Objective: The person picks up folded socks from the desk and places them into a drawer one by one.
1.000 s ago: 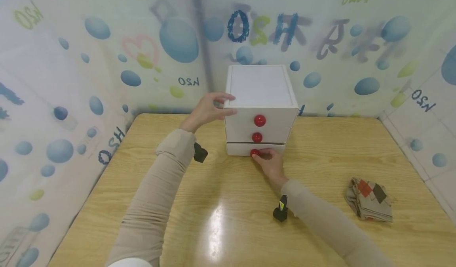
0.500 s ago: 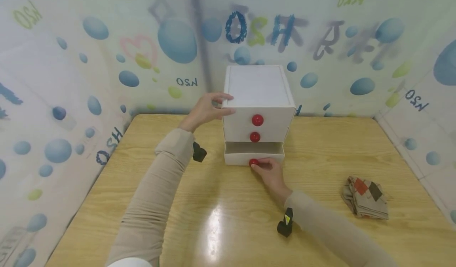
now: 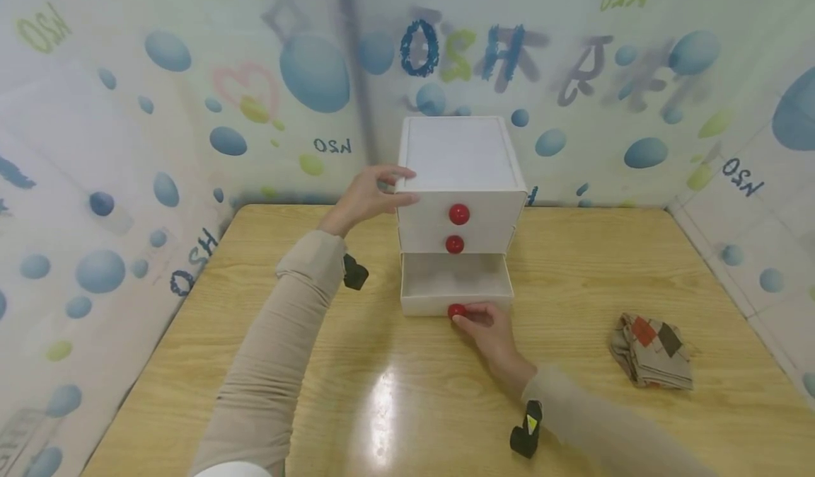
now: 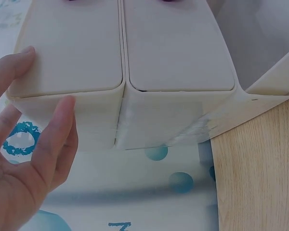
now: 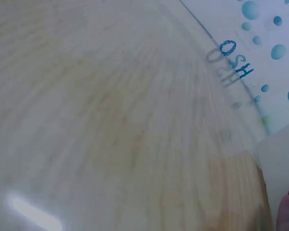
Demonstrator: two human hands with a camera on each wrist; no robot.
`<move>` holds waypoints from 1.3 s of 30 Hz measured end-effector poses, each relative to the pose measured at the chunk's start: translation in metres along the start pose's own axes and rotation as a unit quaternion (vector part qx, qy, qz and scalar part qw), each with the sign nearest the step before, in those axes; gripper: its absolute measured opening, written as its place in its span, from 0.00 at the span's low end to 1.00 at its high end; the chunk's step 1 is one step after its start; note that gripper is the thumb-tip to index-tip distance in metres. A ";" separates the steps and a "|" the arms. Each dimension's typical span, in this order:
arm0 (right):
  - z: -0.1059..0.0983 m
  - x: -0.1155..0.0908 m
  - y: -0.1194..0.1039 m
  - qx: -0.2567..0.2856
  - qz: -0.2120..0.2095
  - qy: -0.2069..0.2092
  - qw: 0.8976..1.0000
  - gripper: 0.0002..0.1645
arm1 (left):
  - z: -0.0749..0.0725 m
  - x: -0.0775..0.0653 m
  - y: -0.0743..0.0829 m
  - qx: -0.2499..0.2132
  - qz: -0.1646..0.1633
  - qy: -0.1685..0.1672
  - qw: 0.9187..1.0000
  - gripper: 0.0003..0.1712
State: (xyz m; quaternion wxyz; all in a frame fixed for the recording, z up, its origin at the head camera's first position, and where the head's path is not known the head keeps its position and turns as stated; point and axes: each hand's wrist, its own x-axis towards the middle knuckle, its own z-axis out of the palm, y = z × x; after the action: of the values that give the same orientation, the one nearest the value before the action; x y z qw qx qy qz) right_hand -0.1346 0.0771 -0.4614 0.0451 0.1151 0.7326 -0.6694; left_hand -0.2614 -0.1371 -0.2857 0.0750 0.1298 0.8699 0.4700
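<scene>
A small white drawer unit (image 3: 460, 153) with round red knobs stands on the wooden table. Its bottom drawer (image 3: 456, 277) is pulled well out, showing a pale interior with nothing visible in it. My right hand (image 3: 492, 332) pinches the red knob (image 3: 456, 311) of that drawer between thumb and fingers; only a fingertip and part of the knob appear in the right wrist view. At the unit's upper left front corner, my left hand (image 3: 369, 195) holds the edge with spread, slightly bent fingers. In the left wrist view its fingers straddle that corner. The two upper drawers are closed.
A folded beige cloth (image 3: 652, 349) with red and dark diamond shapes lies on the table (image 3: 573, 272) at the right. Behind and beside the table hang patterned walls (image 3: 305, 10) with blue spots and letters.
The right hand has drawn the bottom drawer toward me, from nearly closed to far out, keeping hold of its knob. The left hand has stayed on the unit's corner.
</scene>
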 end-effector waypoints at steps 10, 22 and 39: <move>-0.001 -0.023 0.006 0.046 0.015 0.008 0.999 0.19 | 0.001 0.001 0.000 -0.001 -0.002 0.003 1.000 0.29; -0.003 -0.041 0.010 0.138 0.070 -0.012 0.988 0.20 | 0.000 0.001 -0.001 -0.007 0.006 0.002 1.000 0.29; -0.008 -0.050 0.016 0.177 0.095 -0.034 0.979 0.19 | 0.001 0.001 -0.001 -0.006 0.005 0.004 1.000 0.28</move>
State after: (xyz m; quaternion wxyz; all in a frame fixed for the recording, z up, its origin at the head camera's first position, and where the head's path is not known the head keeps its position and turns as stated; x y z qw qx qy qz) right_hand -0.0815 0.0808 -0.4650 0.1125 0.1671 0.5865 -0.7845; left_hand -0.2622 -0.1367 -0.2870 0.0699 0.1314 0.8668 0.4759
